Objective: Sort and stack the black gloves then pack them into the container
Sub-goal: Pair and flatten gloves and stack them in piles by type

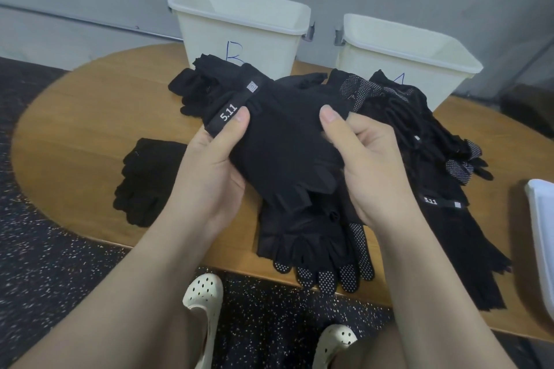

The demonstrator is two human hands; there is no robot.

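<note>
Left hand [214, 156]: thumb curled over the strap end of the held glove [284, 141], just below the "5.11" band; the other fingers are hidden beneath the fabric, so the grip reads as a pinch from both faces.
Right hand [364, 156]: thumb pressed onto the opposite edge of the same glove, fingers wrapped under it; closed on the cloth, nothing else in it.
Held glove: raised between the two thumbs, clear of the heap below, spread flat, probably so that its type and side can be read before sorting.
Loose heap [398, 129]: unsorted black gloves beyond and to the right of the right fingers, some with white-dotted palms.
Near gloves [314, 246]: directly beneath the wrists, dotted fingertips hanging over the table [75, 117] edge.
Set-aside glove [150, 180]: lying alone, left of the left hand; likely the start of a sorted stack.
Bin B [239, 27]: beyond the left thumb, behind the heap; interior appears empty, though the bottom is out of view.
Second bin [401, 54]: beyond the right thumb; its letter is mostly covered.
Stage: sorting under way, packing not begun.
</note>
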